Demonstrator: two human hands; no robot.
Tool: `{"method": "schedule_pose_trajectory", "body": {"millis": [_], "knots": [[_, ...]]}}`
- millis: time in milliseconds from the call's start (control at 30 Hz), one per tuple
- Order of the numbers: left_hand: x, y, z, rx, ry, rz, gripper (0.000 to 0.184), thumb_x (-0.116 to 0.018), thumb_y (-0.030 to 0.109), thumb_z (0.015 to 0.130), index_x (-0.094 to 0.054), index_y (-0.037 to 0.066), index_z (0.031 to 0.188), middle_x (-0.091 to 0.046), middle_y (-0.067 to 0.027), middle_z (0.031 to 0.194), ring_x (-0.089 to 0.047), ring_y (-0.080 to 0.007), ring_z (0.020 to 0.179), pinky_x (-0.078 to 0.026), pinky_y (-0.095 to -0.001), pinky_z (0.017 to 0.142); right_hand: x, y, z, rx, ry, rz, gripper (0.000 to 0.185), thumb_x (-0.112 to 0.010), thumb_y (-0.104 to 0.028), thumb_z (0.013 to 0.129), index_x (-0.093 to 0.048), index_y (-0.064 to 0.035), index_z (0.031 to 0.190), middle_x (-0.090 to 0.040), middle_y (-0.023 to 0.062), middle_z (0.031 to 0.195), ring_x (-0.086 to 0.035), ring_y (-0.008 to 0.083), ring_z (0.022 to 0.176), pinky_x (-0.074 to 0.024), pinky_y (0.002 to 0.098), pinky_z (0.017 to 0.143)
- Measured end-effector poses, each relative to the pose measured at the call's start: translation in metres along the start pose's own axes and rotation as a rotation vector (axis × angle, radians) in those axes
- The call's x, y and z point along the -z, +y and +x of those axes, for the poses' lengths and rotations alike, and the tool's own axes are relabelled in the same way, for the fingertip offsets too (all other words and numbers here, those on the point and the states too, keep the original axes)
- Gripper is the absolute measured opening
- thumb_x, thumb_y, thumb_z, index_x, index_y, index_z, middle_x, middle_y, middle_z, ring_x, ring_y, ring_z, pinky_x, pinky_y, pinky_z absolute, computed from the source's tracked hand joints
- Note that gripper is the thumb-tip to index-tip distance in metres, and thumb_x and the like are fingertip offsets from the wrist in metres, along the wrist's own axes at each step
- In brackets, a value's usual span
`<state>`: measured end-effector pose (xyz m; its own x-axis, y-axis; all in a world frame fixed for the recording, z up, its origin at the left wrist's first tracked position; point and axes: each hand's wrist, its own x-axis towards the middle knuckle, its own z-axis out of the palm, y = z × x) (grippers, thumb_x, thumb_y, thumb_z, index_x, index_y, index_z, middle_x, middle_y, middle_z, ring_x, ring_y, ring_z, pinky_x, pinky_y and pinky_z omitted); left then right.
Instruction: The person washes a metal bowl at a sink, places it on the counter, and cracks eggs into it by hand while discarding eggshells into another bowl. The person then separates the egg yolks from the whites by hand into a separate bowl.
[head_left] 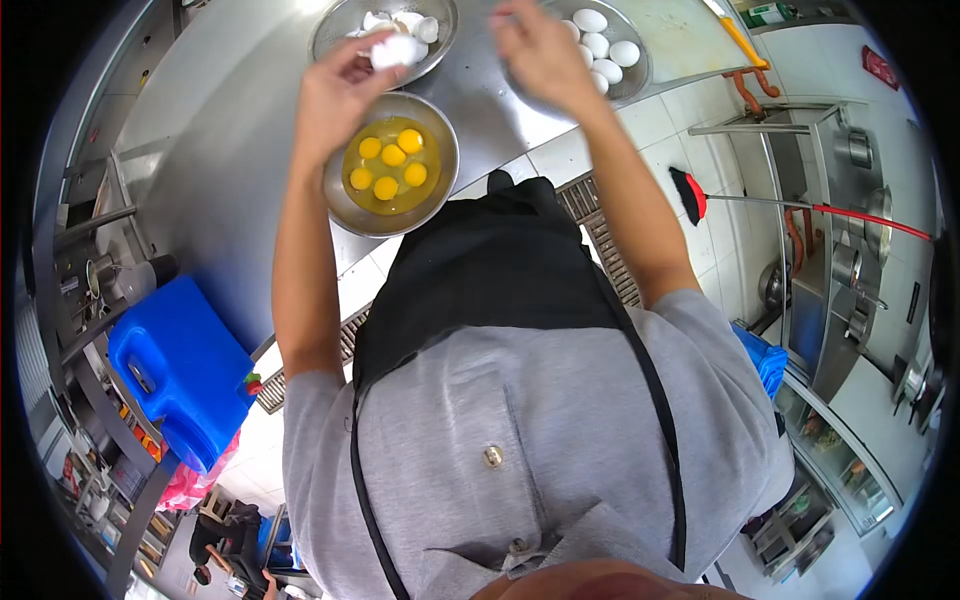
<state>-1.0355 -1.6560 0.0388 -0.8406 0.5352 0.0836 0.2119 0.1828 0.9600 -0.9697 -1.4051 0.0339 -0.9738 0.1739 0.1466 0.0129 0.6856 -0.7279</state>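
My left hand [345,90] is closed around a white eggshell [398,52] at the near rim of a perforated metal bowl [447,25]. Broken white shells [425,28] lie in that bowl. Just below my left wrist stands a steel bowl [450,165] with several whole yolks [394,155] in clear egg white. My right hand [535,50] is blurred by motion, beside another metal bowl [640,85]; whether its fingers hold anything cannot be made out. Several whole white eggs [597,45] lie in this bowl, partly hidden by my hand.
The bowls stand on a steel worktop [230,130]. A blue jerrycan [180,345] is at the left. A red-handled broom [690,195] and metal racks with pans [850,265] are at the right. Floor grating [600,225] runs near my body. Another person [225,540] is at the lower left.
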Motion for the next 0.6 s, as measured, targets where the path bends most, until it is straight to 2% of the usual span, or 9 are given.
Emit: {"method": "schedule_pose_trajectory", "body": {"millis": [33,67,100,167,267,400,433,500,600], "knots": [[0.003,0.001,0.010,0.054,0.056,0.154,0.047,-0.075,0.006,0.085,-0.061,-0.001,0.130,-0.062,-0.0074,0.116,-0.063,-0.0133,0.099,-0.052,-0.0260,0.085,0.012,0.022,0.006,0.037,0.142,-0.062,0.028,-0.060,-0.022,0.085,-0.065,-0.0040,0.106,-0.064,0.0274,0.104,-0.061,0.0466,0.099,-0.0501,0.0480,0.086],[0.009,-0.019,0.023,-0.060,0.091,0.201,0.057,-0.079,0.016,0.083,-0.059,0.004,0.135,-0.061,-0.0120,0.122,-0.063,-0.0180,0.106,-0.052,-0.0289,0.086,0.020,0.057,0.018,-0.084,0.000,-0.378,0.030,-0.057,-0.022,0.085,-0.067,-0.0036,0.106,-0.068,0.0275,0.098,-0.064,0.0455,0.094,-0.0506,0.0505,0.085],[0.009,-0.022,0.026,-0.060,0.092,0.204,0.057,-0.079,0.016,0.083,-0.059,0.004,0.135,-0.061,-0.0120,0.122,-0.063,-0.0180,0.106,-0.052,-0.0289,0.086,0.023,0.077,0.022,-0.083,0.001,-0.376,0.030,-0.057,-0.022,0.085,-0.067,-0.0036,0.106,-0.068,0.0275,0.098,-0.064,0.0455,0.094,-0.0506,0.0505,0.085],[0.012,-0.024,0.029,-0.243,0.226,0.772,0.064,-0.081,0.018,0.079,-0.057,0.009,0.138,-0.059,-0.0168,0.126,-0.061,-0.0251,0.112,-0.053,-0.0332,0.087,0.020,0.092,0.022,0.013,-0.084,-0.722,0.025,-0.059,-0.023,0.089,-0.065,-0.0081,0.108,-0.071,0.0175,0.081,-0.070,0.0389,0.083,-0.0549,0.0471,0.075],[0.014,-0.028,0.016,-0.223,0.223,0.701,0.064,-0.084,0.021,0.075,-0.061,0.012,0.133,-0.057,-0.0195,0.126,-0.058,-0.0296,0.114,-0.053,-0.0376,0.088,0.000,0.097,0.020,0.140,-0.148,-0.890,0.030,-0.062,-0.014,0.082,-0.063,-0.0079,0.112,-0.070,0.0184,0.085,-0.070,0.0342,0.079,-0.0563,0.0461,0.070],[0.024,-0.034,-0.008,-0.223,0.260,0.704,0.051,-0.084,0.019,0.075,-0.065,0.008,0.121,-0.058,-0.0178,0.123,-0.059,-0.0294,0.112,-0.054,-0.0381,0.087,-0.012,0.103,0.030,0.167,-0.106,-0.953,0.022,-0.067,-0.018,0.078,-0.070,-0.0086,0.098,-0.069,0.0174,0.091,-0.069,0.0309,0.083,-0.0542,0.0386,0.068],[0.028,-0.033,-0.014,-0.178,0.313,0.656,0.041,-0.083,0.016,0.073,-0.067,0.006,0.109,-0.060,-0.0170,0.115,-0.059,-0.0312,0.111,-0.054,-0.0381,0.086,-0.007,0.098,0.029,0.158,-0.112,-0.950,0.022,-0.067,-0.018,0.078,-0.070,-0.0086,0.098,-0.069,0.0174,0.091,-0.069,0.0309,0.083,-0.0542,0.0386,0.068],[0.044,-0.038,-0.025,-0.124,0.355,0.605,0.030,-0.082,0.012,0.071,-0.069,0.004,0.097,-0.062,-0.0162,0.107,-0.058,-0.0330,0.109,-0.054,-0.0381,0.085,0.011,0.079,0.025,-0.029,-0.156,-0.704,0.031,-0.060,-0.019,0.081,-0.066,-0.0010,0.105,-0.067,0.0278,0.102,-0.064,0.0435,0.097,-0.0507,0.0514,0.085],[0.086,-0.059,-0.052,0.028,0.475,0.724,0.025,-0.079,0.015,0.073,-0.067,0.002,0.090,-0.064,-0.0173,0.112,-0.058,-0.0347,0.113,-0.054,-0.0383,0.086,0.036,0.056,-0.006,0.006,0.116,-0.452,0.030,-0.061,-0.018,0.081,-0.066,0.0000,0.104,-0.067,0.0265,0.100,-0.065,0.0433,0.095,-0.0525,0.0486,0.084]]}}
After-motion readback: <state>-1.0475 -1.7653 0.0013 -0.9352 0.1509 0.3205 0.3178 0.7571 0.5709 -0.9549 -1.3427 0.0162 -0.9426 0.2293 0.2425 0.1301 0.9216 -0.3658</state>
